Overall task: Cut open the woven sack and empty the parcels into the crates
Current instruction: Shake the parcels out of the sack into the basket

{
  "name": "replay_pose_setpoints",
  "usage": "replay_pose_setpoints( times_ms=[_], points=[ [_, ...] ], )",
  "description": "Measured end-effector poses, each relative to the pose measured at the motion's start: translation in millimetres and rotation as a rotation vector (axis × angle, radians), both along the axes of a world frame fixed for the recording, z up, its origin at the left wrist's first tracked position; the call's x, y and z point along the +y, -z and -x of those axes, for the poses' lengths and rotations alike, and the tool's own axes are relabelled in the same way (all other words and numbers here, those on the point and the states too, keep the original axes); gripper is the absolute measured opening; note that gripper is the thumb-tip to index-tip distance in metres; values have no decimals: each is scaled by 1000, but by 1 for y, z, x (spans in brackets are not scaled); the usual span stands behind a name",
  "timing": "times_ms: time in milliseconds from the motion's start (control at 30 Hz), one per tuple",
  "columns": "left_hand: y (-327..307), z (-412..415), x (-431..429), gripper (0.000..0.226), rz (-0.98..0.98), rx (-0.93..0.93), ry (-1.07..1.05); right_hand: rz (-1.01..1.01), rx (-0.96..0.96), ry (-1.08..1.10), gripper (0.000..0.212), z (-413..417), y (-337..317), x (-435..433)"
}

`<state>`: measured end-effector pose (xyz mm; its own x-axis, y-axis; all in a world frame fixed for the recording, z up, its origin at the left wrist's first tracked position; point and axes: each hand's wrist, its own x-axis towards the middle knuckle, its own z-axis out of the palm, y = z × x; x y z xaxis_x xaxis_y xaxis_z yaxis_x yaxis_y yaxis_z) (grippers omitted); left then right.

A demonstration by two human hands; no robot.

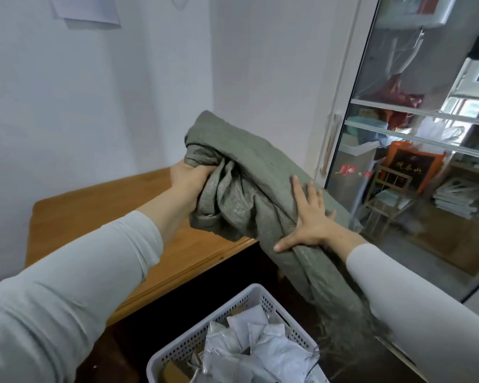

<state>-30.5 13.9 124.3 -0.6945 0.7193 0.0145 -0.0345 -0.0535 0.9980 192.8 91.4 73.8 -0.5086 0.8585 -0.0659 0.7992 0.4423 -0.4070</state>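
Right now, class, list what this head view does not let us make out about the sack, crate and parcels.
Head view:
Inside of the woven sack: its own cloth hides whether anything remains in it.
Sack's lower end: motion-blurred, partly behind the right sleeve.
The white crate: cut off by the bottom edge, so its fill is unknown.
Labels on the parcels: too small to read.

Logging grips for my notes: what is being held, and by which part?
The left hand grips the woven sack by its bunched upper end; the right hand presses flat on its side.
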Motion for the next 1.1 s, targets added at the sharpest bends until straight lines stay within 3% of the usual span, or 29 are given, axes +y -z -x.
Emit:
replay_pose_setpoints(
  times_ms=[100, 233, 300, 433, 533, 633, 700, 800, 833, 933, 1000, 1100],
  points=[
    [3, -8, -3, 11, 67, -162, 86, 2, 98, 26, 157, 0, 18, 7],
    [11, -26, -1, 17, -16, -395, 401, 79, 465, -51, 163, 7, 22, 15],
    [15, -37, 0, 32, -72, -474, 520, 162, 686, -125, 161, 11, 20, 14],
    [26, -54, 1, 47, -63, -579, 594, 114, 983, -136, 132, 15, 11, 13],
    [29, -55, 7, 38, 140, -399, 511, 32, 1054, -3, 102, 6, 6, 11],
    [31, -65, 7, 38, 357, -73, 298, -71, 980, 32, 89, -17, 5, 13],
    [27, -69, 7, 51, 303, 103, 192, -151, 842, 62, 88, -38, 6, 14],
    [8, -90, 1, 25, 258, -200, 529, -201, 655, 188, 90, -73, 9, 14],
    [5, -100, -1, 30, 309, -260, 646, -201, 605, 229, 90, -82, 10, 13],
    [15, -143, 2, 105, 472, -141, 820, -231, 530, 218, 76, -98, 18, 5],
    [33, -174, 4, 122, 448, -122, 772, -212, 558, 188, 65, -107, 20, -3],
    [56, -207, 12, 86, 288, -190, 686, -134, 673, 192, 65, -131, 16, -18]
  ],
)
